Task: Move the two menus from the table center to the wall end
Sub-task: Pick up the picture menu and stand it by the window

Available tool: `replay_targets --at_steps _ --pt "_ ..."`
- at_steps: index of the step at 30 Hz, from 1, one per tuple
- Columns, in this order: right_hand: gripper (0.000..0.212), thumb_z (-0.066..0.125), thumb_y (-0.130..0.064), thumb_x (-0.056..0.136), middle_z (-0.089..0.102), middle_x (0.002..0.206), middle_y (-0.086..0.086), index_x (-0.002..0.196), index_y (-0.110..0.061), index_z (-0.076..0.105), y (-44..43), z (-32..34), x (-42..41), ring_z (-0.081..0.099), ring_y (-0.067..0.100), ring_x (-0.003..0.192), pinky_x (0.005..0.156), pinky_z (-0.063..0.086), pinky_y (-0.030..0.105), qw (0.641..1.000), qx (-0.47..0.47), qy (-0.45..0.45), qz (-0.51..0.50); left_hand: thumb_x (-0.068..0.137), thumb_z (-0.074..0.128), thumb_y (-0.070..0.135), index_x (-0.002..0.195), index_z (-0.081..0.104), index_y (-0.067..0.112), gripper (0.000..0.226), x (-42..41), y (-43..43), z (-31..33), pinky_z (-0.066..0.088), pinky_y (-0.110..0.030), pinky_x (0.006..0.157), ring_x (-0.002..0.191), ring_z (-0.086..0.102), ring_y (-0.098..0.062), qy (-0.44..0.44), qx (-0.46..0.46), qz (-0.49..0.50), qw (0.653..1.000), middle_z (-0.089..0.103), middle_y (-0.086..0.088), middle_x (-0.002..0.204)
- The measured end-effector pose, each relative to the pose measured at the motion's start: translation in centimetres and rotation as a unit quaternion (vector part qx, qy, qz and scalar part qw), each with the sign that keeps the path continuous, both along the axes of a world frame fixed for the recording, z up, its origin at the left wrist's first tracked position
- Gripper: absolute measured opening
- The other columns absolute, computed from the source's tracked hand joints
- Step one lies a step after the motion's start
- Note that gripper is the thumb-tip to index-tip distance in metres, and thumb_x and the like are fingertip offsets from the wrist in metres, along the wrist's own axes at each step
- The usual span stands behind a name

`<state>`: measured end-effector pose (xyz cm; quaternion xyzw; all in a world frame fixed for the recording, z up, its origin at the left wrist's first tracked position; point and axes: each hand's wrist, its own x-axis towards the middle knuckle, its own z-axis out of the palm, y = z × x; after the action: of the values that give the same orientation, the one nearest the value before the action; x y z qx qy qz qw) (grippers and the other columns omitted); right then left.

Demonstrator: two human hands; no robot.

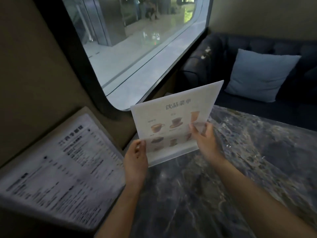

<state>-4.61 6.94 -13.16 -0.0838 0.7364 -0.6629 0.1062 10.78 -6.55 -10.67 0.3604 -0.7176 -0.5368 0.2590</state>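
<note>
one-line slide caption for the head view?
Both hands, left hand and right hand, hold the drinks menu over the marble table near the window wall; text menu at left.

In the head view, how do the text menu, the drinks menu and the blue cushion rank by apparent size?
1. White text-covered menu, largest, though nearest the camera.
2. White drinks menu with cup pictures and pale blue square cushion: alike, unranked.

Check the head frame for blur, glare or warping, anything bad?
Head view: text menu at left is motion-smeared and unreadable; drinks menu, held by left hand and right hand, is sharper, title legible. Window is bright against a dim interior. Wide-angle lens bends the window frame. Table shows slight sheen.
</note>
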Motion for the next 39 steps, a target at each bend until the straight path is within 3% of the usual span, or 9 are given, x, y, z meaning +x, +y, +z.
replay_targets --at_steps 7,11,15,21,26,29,32,35,39 --pt "0.068 0.066 -0.06 0.062 0.058 0.111 -0.009 0.115 -0.03 0.035 -5.4 -0.1 -2.1 0.06 0.009 0.098 0.074 0.05 0.025 0.996 -0.032 -0.031 0.083 0.092 0.041 0.043 0.101 0.058 0.02 0.03 0.5 -1.9 -0.3 0.053 -0.039 0.078 0.09 0.063 -0.018 0.026 0.029 0.037 0.999 0.066 0.001 0.096" --pt "0.057 0.068 -0.041 0.073 0.06 0.102 -0.014 0.118 -0.019 0.041 -7.1 -0.8 -2.7 0.064 -0.006 0.084 0.061 0.051 0.012 0.99 -0.067 -0.042 0.113 0.088 0.033 0.054 0.093 0.049 0.038 0.023 0.8 -2.5 -1.1 0.054 -0.042 0.07 0.08 0.062 -0.02 -0.018 0.035 0.038 0.998 0.061 0.012 0.086" --pt "0.041 0.061 -0.03 0.083 0.059 0.099 -0.01 0.116 -0.015 0.041 -8.4 -1.5 -3.0 0.064 -0.009 0.078 0.059 0.05 0.009 0.989 -0.071 -0.049 0.121 0.089 0.033 0.054 0.1 0.041 0.04 0.02 0.8 -3.3 -1.2 0.044 -0.024 0.055 0.069 0.057 0.001 -0.053 0.022 0.007 0.998 0.059 0.015 0.086" --pt "0.062 0.064 -0.052 0.066 0.059 0.105 -0.013 0.116 -0.024 0.043 -9.0 -2.2 -3.4 0.06 -0.001 0.094 0.075 0.046 0.02 0.99 -0.072 -0.05 0.114 0.083 0.051 0.05 0.106 0.03 0.06 0.033 1.4 -5.1 2.0 0.051 -0.021 0.074 0.096 0.057 0.008 -0.004 -0.02 -0.042 0.999 0.059 0.019 0.112" --pt "0.056 0.063 -0.048 0.068 0.062 0.1 -0.008 0.113 -0.019 0.046 -10.1 -2.2 -3.8 0.065 -0.006 0.081 0.06 0.05 0.011 0.985 -0.097 -0.059 0.126 0.069 0.049 0.071 0.123 0.014 0.071 0.064 1.9 -5.7 6.7 0.059 -0.036 0.074 0.099 0.063 -0.001 0.076 -0.076 -0.038 0.994 0.044 0.036 0.117" --pt "0.044 0.064 -0.049 0.068 0.065 0.092 -0.015 0.102 -0.025 0.052 -11.1 -2.0 -3.9 0.065 -0.005 0.083 0.061 0.05 0.01 0.981 -0.106 -0.069 0.146 0.073 0.046 0.07 0.125 0.01 0.071 0.063 2.1 -5.6 7.5 0.056 -0.046 0.082 0.113 0.058 -0.014 0.07 -0.119 -0.053 0.989 0.043 0.026 0.13" --pt "0.047 0.064 -0.055 0.065 0.063 0.097 -0.015 0.1 -0.027 0.053 -12.2 -1.8 -4.2 0.063 -0.001 0.09 0.068 0.049 0.016 0.978 -0.111 -0.078 0.156 0.081 0.043 0.062 0.125 0.011 0.07 0.056 2.2 -5.5 7.5 0.05 -0.049 0.094 0.125 0.048 -0.013 0.039 -0.148 -0.093 0.984 0.038 0.009 0.144" --pt "0.06 0.064 -0.063 0.063 0.059 0.108 -0.008 0.107 -0.026 0.051 -13.3 -1.4 -4.5 0.058 0.007 0.102 0.078 0.045 0.025 0.976 -0.101 -0.083 0.177 0.083 0.046 0.055 0.125 0.006 0.072 0.06 2.1 -5.3 7.5 0.047 -0.048 0.099 0.13 0.039 -0.01 0.004 -0.174 -0.101 0.979 0.029 0.01 0.148" --pt "0.06 0.061 -0.065 0.063 0.059 0.11 -0.004 0.105 -0.025 0.052 -14.6 -0.7 -5.0 0.058 0.01 0.103 0.078 0.044 0.026 0.971 -0.091 -0.092 0.199 0.085 0.053 0.047 0.127 0.007 0.068 0.066 1.8 -5.4 7.5 0.047 -0.046 0.098 0.129 0.039 -0.005 0.011 -0.164 -0.097 0.982 0.03 0.016 0.144"
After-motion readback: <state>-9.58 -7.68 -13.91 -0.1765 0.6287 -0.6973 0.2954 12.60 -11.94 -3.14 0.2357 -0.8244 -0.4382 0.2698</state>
